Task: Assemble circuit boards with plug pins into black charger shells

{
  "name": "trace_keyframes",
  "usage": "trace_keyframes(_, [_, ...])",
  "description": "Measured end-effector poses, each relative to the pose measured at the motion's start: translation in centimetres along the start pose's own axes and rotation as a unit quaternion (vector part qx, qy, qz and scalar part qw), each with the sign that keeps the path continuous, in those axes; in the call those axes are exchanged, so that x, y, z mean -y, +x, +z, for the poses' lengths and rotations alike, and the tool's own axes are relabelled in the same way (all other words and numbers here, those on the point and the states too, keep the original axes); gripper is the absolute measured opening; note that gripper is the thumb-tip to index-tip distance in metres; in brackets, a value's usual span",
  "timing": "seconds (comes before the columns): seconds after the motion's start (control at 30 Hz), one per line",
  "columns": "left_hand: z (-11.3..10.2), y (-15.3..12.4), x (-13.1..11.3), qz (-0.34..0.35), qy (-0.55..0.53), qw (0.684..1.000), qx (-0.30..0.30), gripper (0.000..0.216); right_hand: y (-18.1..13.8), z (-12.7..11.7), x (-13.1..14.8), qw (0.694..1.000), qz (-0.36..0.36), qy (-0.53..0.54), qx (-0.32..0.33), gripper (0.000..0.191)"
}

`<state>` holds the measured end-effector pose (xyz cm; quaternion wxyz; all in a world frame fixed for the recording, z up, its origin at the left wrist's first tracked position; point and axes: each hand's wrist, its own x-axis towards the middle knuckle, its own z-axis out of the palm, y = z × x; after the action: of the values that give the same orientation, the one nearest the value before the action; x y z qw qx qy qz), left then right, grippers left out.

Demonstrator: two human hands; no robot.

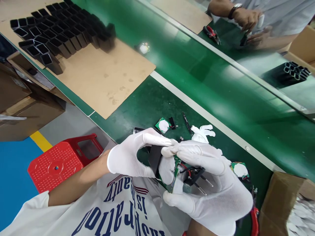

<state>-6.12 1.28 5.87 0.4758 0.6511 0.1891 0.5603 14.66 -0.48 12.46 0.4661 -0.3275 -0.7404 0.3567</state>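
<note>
Both my hands wear white gloves and meet close to my chest. My left hand (130, 157) is closed round a black rectangular casing (155, 159). My right hand (209, 180) is closed on a green circuit board (176, 170) with red and black wires and a black plug part (194, 173) with two metal prongs. The board's end sits at the casing's open mouth. On the green work surface (147, 105) beyond my hands lie a small green board with a white round pad (162, 125), a black tool (187, 123) and a crumpled white glove (203, 132).
A brown cardboard sheet (105, 75) at the back left bears several black rectangular casings (59, 32). A green conveyor belt (209, 75) runs diagonally. Across it another person's hands (248, 23) work near red pliers (211, 32). A red stool (61, 160) stands at lower left, a cardboard box (278, 200) at right.
</note>
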Motion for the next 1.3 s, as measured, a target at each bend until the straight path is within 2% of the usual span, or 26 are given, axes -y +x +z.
trace_keyframes(0.17, [-0.3,-0.8,0.4,-0.017,0.016,1.000,0.007,0.087,0.1,-0.1,-0.2,1.000,-0.005,-0.020,0.004,0.072])
trace_keyframes(0.33, [-0.4,-1.4,0.9,-0.058,0.011,0.998,0.018,0.082,0.3,-0.2,-0.2,1.000,-0.005,-0.010,0.010,0.074])
trace_keyframes(0.5, [-0.3,-1.0,1.0,-0.030,-0.009,0.999,0.008,0.083,0.4,-0.2,-0.1,1.000,-0.006,-0.026,0.012,0.072])
trace_keyframes(1.03, [-0.3,-1.4,1.0,-0.029,0.017,0.999,0.005,0.084,0.7,-0.3,0.1,1.000,-0.005,-0.022,0.013,0.070])
trace_keyframes(1.17, [-0.3,-1.1,0.9,-0.033,-0.004,0.999,0.022,0.079,1.1,-0.3,0.2,0.999,-0.012,-0.036,0.011,0.067])
trace_keyframes(1.3, [-0.2,-0.7,0.7,-0.014,-0.004,1.000,0.019,0.081,1.5,-0.2,0.6,0.999,-0.007,-0.052,0.006,0.063])
